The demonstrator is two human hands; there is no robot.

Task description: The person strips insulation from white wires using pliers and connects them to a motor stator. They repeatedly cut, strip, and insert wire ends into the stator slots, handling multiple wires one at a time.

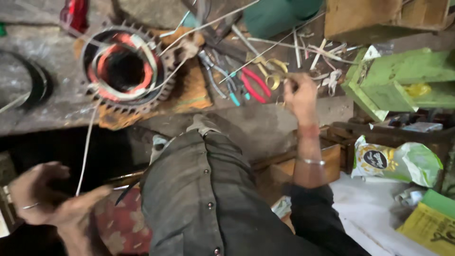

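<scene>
2 hands point(47, 196), 1 stator point(124, 68) (wound), 1 red-handled pliers point(254, 84)

A worn grey workbench point(265, 123) spans the upper frame. On it at upper left lies a round toothed stator point(124, 70) with copper windings, resting on orange cardboard point(189, 92). Right of centre lie red-handled pliers point(253, 84), teal-handled pliers point(227, 85) and scissors point(270, 71).

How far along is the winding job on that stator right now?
Done: the stator already holds copper coils with white insulation around its bore. In hand: the left hand pinches a white strand running up to the stator; the right hand reaches among the tools near the red-handled pliers. Left: loose strand ends still stick out, untied.
</scene>
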